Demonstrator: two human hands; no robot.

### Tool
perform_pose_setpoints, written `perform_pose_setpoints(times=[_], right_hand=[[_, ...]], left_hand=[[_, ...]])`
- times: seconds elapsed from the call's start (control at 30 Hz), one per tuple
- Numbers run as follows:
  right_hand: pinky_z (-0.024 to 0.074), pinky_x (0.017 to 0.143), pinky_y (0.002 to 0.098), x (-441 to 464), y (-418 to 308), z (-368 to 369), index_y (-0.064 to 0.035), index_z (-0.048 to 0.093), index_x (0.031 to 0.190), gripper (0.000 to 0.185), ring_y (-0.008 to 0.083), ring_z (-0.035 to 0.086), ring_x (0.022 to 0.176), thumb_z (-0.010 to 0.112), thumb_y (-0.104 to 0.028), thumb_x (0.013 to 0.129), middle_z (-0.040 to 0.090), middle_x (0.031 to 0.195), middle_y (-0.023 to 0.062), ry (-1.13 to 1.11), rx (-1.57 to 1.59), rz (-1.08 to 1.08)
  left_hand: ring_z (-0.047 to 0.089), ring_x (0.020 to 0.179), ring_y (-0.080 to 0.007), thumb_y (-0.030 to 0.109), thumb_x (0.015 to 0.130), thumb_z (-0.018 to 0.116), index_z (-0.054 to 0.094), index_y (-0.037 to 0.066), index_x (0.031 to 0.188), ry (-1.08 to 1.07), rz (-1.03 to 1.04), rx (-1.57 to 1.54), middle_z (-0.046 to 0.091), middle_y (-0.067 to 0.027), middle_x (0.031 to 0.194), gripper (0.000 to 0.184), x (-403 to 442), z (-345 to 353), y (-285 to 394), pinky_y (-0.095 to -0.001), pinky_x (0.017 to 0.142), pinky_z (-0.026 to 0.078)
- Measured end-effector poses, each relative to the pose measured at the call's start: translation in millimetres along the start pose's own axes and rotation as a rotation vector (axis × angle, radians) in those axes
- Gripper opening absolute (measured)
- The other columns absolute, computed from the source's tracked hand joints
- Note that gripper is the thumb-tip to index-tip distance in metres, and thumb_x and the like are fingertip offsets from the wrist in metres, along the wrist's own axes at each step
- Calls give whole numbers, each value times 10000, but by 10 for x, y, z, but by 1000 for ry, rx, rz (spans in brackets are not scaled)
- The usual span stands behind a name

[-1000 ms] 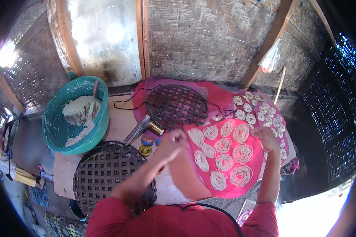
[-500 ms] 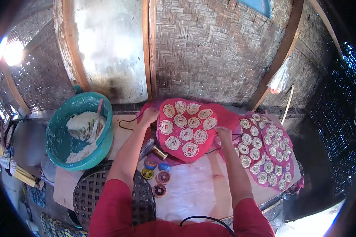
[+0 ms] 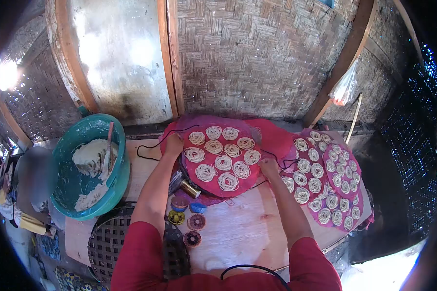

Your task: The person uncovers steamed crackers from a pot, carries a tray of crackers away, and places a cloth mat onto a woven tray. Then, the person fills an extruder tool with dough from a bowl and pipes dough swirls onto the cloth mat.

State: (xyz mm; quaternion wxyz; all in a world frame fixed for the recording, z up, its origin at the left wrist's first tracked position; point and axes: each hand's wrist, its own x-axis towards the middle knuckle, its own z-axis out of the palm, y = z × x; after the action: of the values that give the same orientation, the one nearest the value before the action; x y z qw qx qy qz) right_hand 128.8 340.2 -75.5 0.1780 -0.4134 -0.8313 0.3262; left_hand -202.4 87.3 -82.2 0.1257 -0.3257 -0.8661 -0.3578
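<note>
A round pink cloth, spread over a raised round form, carries several pale coils of thin strands. My left hand is closed at its left edge, my right hand at its right edge. Both fingertips are partly hidden, but each seems to pinch the rim of the cloth. A black cord loops beside my left hand, its end over the cloth. More black cord curls by my right hand. Under the lower left of the form juts a gold-coloured metal cylinder.
At left stands a green basin holding white dough and a spatula. Small decorated cups sit before the form. Other coil-covered cloths lie at right. A dark woven tray is near my left arm; a woven wall rises behind.
The view has shifted slightly. The cord by my left hand now reaches up over the cloth, and more cord shows by my right hand. Both hands stay at the cloth's sides.
</note>
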Motion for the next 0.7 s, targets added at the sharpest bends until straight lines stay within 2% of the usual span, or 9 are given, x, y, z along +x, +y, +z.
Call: perform_pose_setpoints(times=[0.07, 0.13, 0.23, 0.33, 0.4, 0.53, 0.6, 0.63, 0.7], right_hand=[[485, 646, 428, 28, 88, 44, -33, 652, 678, 239, 343, 619, 649, 575, -258, 697, 632, 680, 182, -27, -32, -17], [460, 596, 436, 76, 176, 117, -52, 647, 654, 213, 298, 621, 616, 604, -252, 713, 616, 631, 153, 135, -261, -306], [492, 688, 427, 211, 311, 52, -56, 672, 745, 218, 320, 645, 752, 596, -260, 737, 638, 710, 170, 166, -167, -188], [496, 776, 421, 163, 52, -575, -68, 677, 873, 262, 327, 637, 855, 607, -291, 757, 648, 841, 180, 273, -228, -157], [469, 827, 429, 296, 134, -658, -72, 662, 926, 298, 336, 604, 931, 616, -318, 764, 628, 934, 181, 165, -402, -109], [408, 915, 462, 385, 179, -539, -83, 637, 1008, 353, 365, 534, 1065, 620, -349, 778, 560, 1129, 192, 21, -644, -86], [403, 918, 470, 489, 237, -464, -82, 631, 1024, 354, 372, 526, 1073, 615, -340, 782, 550, 1144, 197, -7, -701, -81], [397, 922, 473, 611, 334, -416, -79, 623, 1019, 338, 373, 534, 1063, 613, -320, 782, 569, 1106, 194, 18, -636, -54], [392, 926, 476, 669, 284, -449, -76, 615, 1014, 322, 375, 541, 1052, 612, -300, 783, 589, 1067, 192, 43, -572, -32]], left_hand=[[625, 743, -346, 138, 711, 626, 634, 3, 734, -36, -13, 0, 630, -202, 761, 138, -15, -71, 36, -428, 677, 489], [624, 747, -347, 139, 706, 634, 629, -2, 768, -72, -23, -2, 629, -205, 776, 154, -32, -73, 23, -426, 676, 488], [616, 728, -355, 179, 740, 624, 603, -16, 852, 34, 142, -102, 623, -223, 809, 226, -14, -77, -195, -420, 657, 485], [617, 700, -332, 289, 842, 550, 580, -27, 900, -47, 151, 210, 629, -213, 851, 322, -136, -585, -37, -416, 639, 486], [634, 741, -323, 317, 906, 471, 521, -2, 1036, -683, -498, 32, 639, -166, 854, 349, -352, -1226, 539, -438, 699, 517], [629, 837, -234, 361, 937, 424, 491, 41, 1137, -689, -737, -196, 637, -98, 884, 383, -437, -1004, 328, -408, 704, 518], [562, 938, -176, 392, 933, 423, 408, 73, 1276, -352, -632, -531, 592, -63, 1064, 468, -436, -391, -297, -356, 763, 468], [562, 938, -176, 392, 933, 423, 408, 73, 1276, -347, -637, -532, 592, -63, 1064, 468, -454, -455, -210, -356, 763, 468], [502, 1047, -159, 315, 926, 469, 430, 97, 1268, -304, -809, -1091, 556, -41, 1133, 407, -432, -636, 119, -349, 828, 443]])
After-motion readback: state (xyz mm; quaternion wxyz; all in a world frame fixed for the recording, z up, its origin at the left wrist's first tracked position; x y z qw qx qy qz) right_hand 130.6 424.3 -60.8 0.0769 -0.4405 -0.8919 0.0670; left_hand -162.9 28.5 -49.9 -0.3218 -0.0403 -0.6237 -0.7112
